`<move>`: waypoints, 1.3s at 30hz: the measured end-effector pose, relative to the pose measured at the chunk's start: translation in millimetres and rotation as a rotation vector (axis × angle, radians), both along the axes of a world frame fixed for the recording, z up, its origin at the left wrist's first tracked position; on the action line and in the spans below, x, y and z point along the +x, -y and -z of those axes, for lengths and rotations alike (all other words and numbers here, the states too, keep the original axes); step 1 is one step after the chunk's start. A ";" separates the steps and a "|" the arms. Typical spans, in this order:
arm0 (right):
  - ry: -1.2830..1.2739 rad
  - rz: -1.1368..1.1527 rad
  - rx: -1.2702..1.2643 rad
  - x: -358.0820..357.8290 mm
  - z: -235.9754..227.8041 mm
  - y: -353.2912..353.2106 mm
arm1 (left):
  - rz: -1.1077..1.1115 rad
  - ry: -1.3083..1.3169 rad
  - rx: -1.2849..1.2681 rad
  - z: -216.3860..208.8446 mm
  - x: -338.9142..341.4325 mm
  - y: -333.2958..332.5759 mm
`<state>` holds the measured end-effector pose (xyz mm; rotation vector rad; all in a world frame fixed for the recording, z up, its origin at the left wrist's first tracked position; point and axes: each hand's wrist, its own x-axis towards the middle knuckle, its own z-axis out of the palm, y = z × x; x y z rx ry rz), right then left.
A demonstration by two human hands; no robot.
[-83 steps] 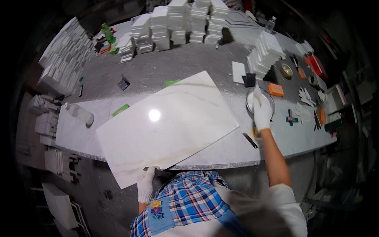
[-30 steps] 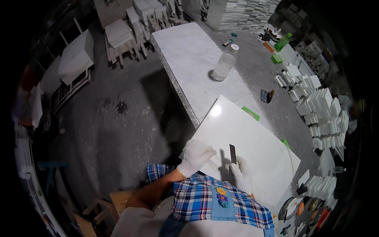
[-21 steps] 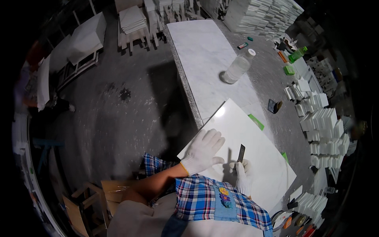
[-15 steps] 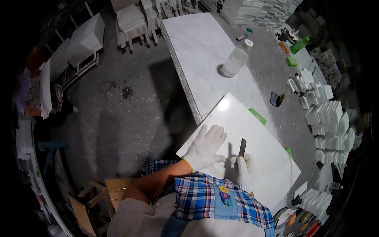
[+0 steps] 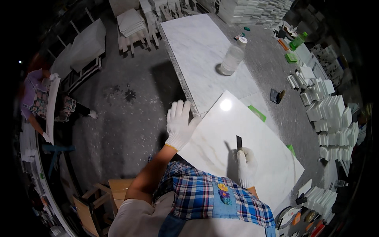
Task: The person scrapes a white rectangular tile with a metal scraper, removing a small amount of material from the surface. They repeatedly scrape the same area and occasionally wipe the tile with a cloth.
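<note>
A large glossy white tile (image 5: 225,136) with faint veins lies turned at an angle on the near part of the work surface. My left hand (image 5: 178,123), in a white knit glove, is at the tile's left edge with its fingers stretched out and holds nothing. Its thumb reaches toward the tile's edge; I cannot tell whether it touches. My gloved right hand (image 5: 246,166) grips a flat dark blade (image 5: 239,142) with a slanted tip, pointing away from me over the tile. Part of the blade is hidden in the fingers. Green pieces (image 5: 257,113) poke out at the tile's far right edge.
A marbled slab (image 5: 197,47) extends beyond the tile, with a clear, white-capped bottle (image 5: 233,58) on it. Stacked white tiles (image 5: 329,114) line the right. At far left, a person (image 5: 37,98) holds a white panel (image 5: 52,106). A wooden stool (image 5: 90,205) stands lower left.
My left hand has slid left from the tile's face to its edge. My right hand still grips the blade, its back now turned more upward. The person at left has come further into view.
</note>
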<state>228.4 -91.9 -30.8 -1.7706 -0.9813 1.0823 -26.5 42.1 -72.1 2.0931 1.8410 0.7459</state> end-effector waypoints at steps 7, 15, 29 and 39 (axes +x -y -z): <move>0.546 -0.324 0.177 -16.1 -5.9 -62.6 | 0.024 0.116 -0.479 -8.1 -0.2 40.4; 0.766 -0.422 0.239 -30.7 10.2 -106.9 | 0.030 0.160 -0.418 -1.8 2.4 52.4; 1.004 -0.554 0.196 -41.6 11.5 -125.4 | 0.038 0.159 -0.391 2.2 0.9 50.0; 1.062 -0.608 0.253 -45.1 28.1 -118.9 | 0.020 0.161 -0.404 2.4 2.5 50.7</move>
